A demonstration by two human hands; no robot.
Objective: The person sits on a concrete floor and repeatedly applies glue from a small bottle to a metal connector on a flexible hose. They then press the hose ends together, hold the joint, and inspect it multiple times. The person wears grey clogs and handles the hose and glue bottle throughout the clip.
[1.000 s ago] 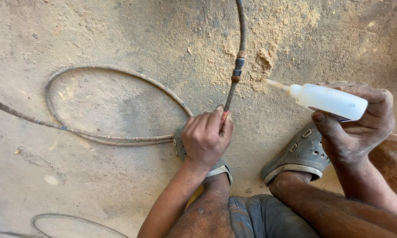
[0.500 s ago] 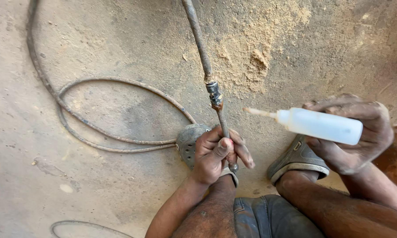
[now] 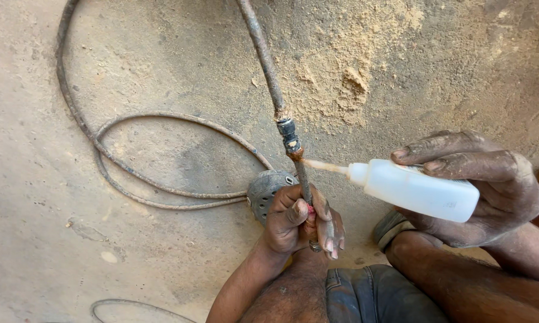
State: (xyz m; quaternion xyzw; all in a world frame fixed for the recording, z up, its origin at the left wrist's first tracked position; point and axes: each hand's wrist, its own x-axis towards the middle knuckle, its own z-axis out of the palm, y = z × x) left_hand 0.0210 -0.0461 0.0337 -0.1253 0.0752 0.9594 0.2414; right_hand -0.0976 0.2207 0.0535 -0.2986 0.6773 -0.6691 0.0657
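Observation:
My left hand (image 3: 298,222) grips the thin end of a dusty hose (image 3: 262,54) just below its metal coupling (image 3: 289,137), holding it upright in front of my knees. My right hand (image 3: 473,185) holds a white squeeze bottle (image 3: 419,190) sideways. The bottle's long nozzle tip (image 3: 323,165) touches the hose right under the coupling.
The hose loops over the dusty concrete floor (image 3: 120,161) to the left. A grey sandal (image 3: 263,188) shows under my left hand, another (image 3: 392,226) under my right wrist. A pile of sawdust (image 3: 347,72) lies at the upper middle. Another cable loop (image 3: 132,308) lies at bottom left.
My left hand lifted the hose end and turned it upright. My right hand brought the bottle leftwards until the nozzle reached the coupling. The view shifted slightly.

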